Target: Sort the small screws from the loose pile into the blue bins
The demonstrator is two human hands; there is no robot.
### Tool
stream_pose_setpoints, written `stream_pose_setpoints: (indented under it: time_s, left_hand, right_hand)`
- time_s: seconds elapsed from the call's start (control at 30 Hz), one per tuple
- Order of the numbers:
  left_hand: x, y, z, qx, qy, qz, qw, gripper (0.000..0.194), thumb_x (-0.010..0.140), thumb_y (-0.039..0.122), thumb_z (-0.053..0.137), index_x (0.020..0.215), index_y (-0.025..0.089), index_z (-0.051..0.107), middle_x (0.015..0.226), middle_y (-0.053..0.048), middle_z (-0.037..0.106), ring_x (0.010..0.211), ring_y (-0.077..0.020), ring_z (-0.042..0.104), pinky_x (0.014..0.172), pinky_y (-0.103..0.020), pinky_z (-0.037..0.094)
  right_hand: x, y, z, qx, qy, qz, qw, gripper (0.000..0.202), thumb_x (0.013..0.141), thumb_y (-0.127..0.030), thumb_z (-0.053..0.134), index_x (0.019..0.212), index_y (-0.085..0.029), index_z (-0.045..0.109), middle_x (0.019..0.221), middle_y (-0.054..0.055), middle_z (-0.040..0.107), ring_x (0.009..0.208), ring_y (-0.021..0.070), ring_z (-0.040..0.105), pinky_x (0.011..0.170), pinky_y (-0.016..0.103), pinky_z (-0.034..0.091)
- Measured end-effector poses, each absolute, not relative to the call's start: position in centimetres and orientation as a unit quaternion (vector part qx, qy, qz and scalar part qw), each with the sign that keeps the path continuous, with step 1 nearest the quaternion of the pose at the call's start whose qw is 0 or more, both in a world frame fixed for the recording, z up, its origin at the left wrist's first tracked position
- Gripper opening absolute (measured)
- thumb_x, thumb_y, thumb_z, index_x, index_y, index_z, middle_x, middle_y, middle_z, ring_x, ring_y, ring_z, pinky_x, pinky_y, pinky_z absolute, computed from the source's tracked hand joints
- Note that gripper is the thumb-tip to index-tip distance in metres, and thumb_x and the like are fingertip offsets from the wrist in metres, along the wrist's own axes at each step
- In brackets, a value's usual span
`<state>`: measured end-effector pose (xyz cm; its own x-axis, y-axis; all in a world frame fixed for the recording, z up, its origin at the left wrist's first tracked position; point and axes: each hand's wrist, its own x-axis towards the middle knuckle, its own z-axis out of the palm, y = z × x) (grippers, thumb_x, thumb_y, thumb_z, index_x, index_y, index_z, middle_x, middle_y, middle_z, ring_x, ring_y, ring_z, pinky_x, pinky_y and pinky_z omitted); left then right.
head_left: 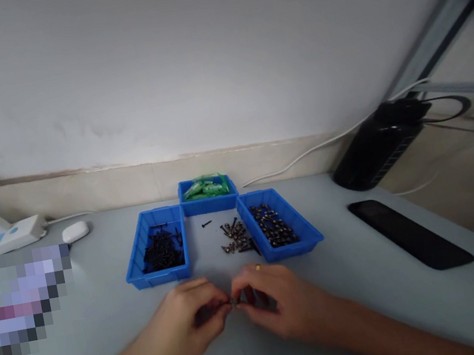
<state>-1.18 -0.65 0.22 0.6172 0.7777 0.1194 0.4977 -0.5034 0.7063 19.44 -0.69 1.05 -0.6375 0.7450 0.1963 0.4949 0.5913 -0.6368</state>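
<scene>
My left hand (pixel 197 316) and my right hand (pixel 270 297) meet low in the middle of the view, thumb and forefinger pinched on each. Between the fingertips shows a small metal fastener (pixel 233 302), mostly covered by the fingers; its exact form is too small to make out. Beyond the left hand stands a blue bin (pixel 134 270) holding many black screws (pixel 162 250). Past the right hand, another blue bin (pixel 306 237) contains shiny metal fasteners (pixel 276 229). A loose pile of screw-like metal pieces (pixel 236 236) lies between these bins, with one dark screw (pixel 206 224) apart from it.
At the wall, a third blue bin (pixel 209 205) holds green plastic packets (pixel 206 188). Rightward are a black bottle (pixel 378 146) and a flat black object (pixel 407 233). A white earbud case (pixel 75 231) and a power strip (pixel 9 237) lie left, near a pixelated patch.
</scene>
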Motion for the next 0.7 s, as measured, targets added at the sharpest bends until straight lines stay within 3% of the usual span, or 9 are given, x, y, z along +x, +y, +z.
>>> stream_pose_setpoints:
  time_s: [0.17, 0.37, 0.57, 0.7]
  left_hand:
    - [-1.3, -0.5, 0.1, 0.837, 0.382, 0.226, 0.32, 0.014, 0.087, 0.017, 0.05, 0.077, 0.017, 0.061, 0.072, 0.001, 0.057, 0.066, -0.0108, 0.053, 0.059, -0.021, 0.039]
    - [-1.4, -0.6, 0.3, 0.857, 0.37, 0.236, 0.27, 0.012, 0.089, 0.019, 0.048, 0.087, 0.018, 0.06, 0.073, 0.001, 0.057, 0.065, -0.0116, 0.053, 0.06, -0.022, 0.039]
    - [-1.5, -0.5, 0.7, 0.891, 0.37, 0.155, 0.213, 0.013, 0.089, 0.018, 0.046, 0.09, 0.018, 0.059, 0.078, -0.001, 0.06, 0.07, -0.015, 0.057, 0.063, -0.025, 0.04]
    - [-1.6, -0.5, 0.9, 0.901, 0.362, 0.144, 0.191, 0.016, 0.09, 0.019, 0.043, 0.088, 0.018, 0.058, 0.078, -0.002, 0.059, 0.071, -0.0155, 0.057, 0.063, -0.025, 0.04]
  right_hand:
    - [19.6, -0.6, 1.0, -0.332, -0.869, 0.275, 0.244, 0.011, 0.085, -0.021, 0.055, 0.096, -0.019, 0.054, 0.083, 0.0, 0.058, 0.07, 0.0092, 0.053, 0.067, 0.02, 0.042]
    - [19.7, -0.7, 1.5, -0.309, -0.887, 0.215, 0.268, 0.014, 0.081, -0.01, 0.051, 0.092, -0.019, 0.053, 0.089, 0.001, 0.061, 0.079, 0.0113, 0.056, 0.072, 0.022, 0.046]
    - [22.0, 1.8, 2.3, -0.427, -0.838, -0.085, 0.329, 0.01, 0.086, -0.017, 0.049, 0.094, -0.017, 0.055, 0.088, 0.007, 0.062, 0.086, 0.0205, 0.056, 0.078, 0.035, 0.046]
    - [22.5, 2.6, 2.4, -0.452, -0.81, -0.178, 0.328, 0.019, 0.087, -0.025, 0.051, 0.102, -0.014, 0.057, 0.098, 0.011, 0.06, 0.092, 0.0242, 0.055, 0.082, 0.039, 0.046]
